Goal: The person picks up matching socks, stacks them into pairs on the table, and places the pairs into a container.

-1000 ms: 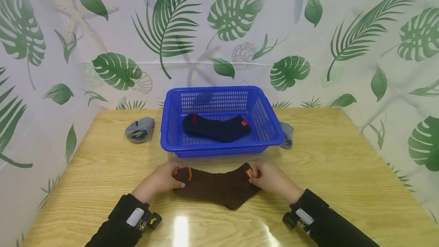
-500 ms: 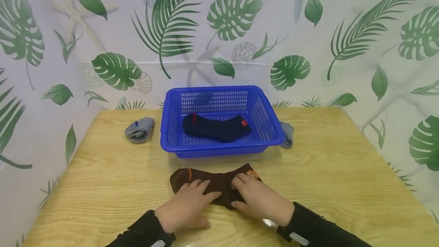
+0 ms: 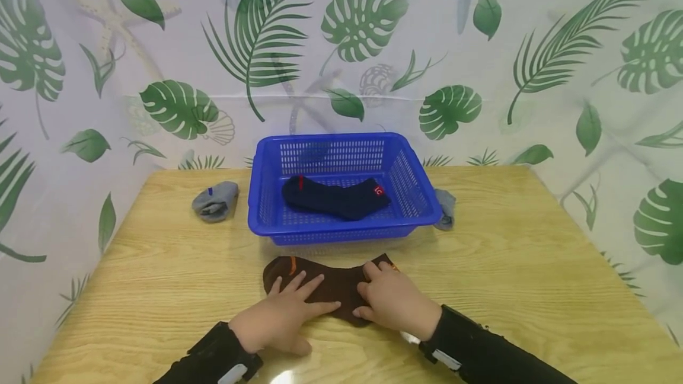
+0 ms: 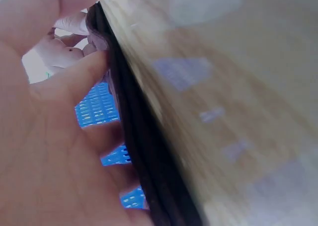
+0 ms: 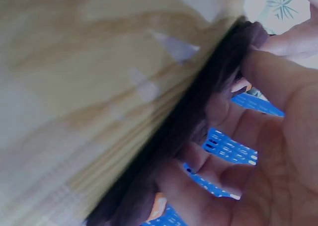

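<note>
A pair of brown socks [image 3: 331, 280] with orange marks lies flat on the table before the basket. Across its left part my left hand [image 3: 280, 316] rests with fingers spread and fairly straight. My right hand [image 3: 397, 301] touches the right part near the orange label, fingers slightly bent, fingertips on the fabric. From the side, in the left wrist view, the brown socks [image 4: 136, 121] form a thin layered strip with fingertips on top. The right wrist view shows the brown socks [image 5: 184, 121] under the fingertips of the right hand [image 5: 268, 136], nothing pinched.
Behind the hands stands a blue plastic basket [image 3: 344, 233] holding dark navy socks [image 3: 336, 197] with red marks. A grey bundled sock [image 3: 216, 201] lies left of it; another grey sock [image 3: 444, 209] shows partly behind its right side. A leaf-patterned sheet [image 3: 341, 46] hangs behind the table.
Both hands let go of the socks' two ends and moved inward onto them. In the last half second the left hand shifted slightly left and its fingers spread. The socks stayed nearly in place.
</note>
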Tool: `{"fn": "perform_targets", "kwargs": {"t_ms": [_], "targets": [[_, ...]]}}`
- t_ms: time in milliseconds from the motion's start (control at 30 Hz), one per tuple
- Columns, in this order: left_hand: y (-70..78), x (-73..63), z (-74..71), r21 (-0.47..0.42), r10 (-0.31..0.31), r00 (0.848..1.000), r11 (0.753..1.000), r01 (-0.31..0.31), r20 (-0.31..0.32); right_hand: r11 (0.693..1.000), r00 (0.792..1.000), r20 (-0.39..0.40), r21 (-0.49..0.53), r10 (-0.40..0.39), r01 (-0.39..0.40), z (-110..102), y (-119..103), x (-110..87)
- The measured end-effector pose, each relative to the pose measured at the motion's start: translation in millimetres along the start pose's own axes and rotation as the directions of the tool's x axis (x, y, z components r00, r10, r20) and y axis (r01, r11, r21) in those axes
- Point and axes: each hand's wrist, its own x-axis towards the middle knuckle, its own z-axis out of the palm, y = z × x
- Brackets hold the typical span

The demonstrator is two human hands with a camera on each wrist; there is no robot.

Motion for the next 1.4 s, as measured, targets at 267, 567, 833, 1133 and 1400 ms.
{"fn": "perform_targets", "kwargs": {"t_ms": [267, 567, 833, 1133, 1400], "targets": [[-0.4, 6.9, -1.1, 0.119, 0.034, 0.992, 0.993, -0.02, -0.12, 0.994, 1.0, -0.001, 0.106, 0.017, -0.017, -4, 1, 1.3], [3.8, 14.4, 8.9, 0.255, -0.048, 0.996, 0.965, 0.064, -0.068, 0.958, 0.944, 0.31, 0.287, -0.116, 0.023, 11, -7, -5.4], [11.7, 27.4, 12.0, 0.287, -0.191, 0.971, 0.947, 0.144, 0.145, 0.976, 0.909, 0.409, 0.219, -0.082, -0.011, 9, -17, -1.0], [-4.1, 34.3, 9.2, 0.205, -0.19, 0.954, 0.968, 0.143, 0.231, 0.979, 0.871, 0.488, 0.202, -0.064, -0.041, 7, -12, 3.2], [-5.9, 21.4, -28.8, 0.065, -0.052, 0.999, 0.996, 0.053, -0.013, 0.937, 0.944, 0.31, 0.351, -0.116, 0.0, -7, 17, 0.9]]}}
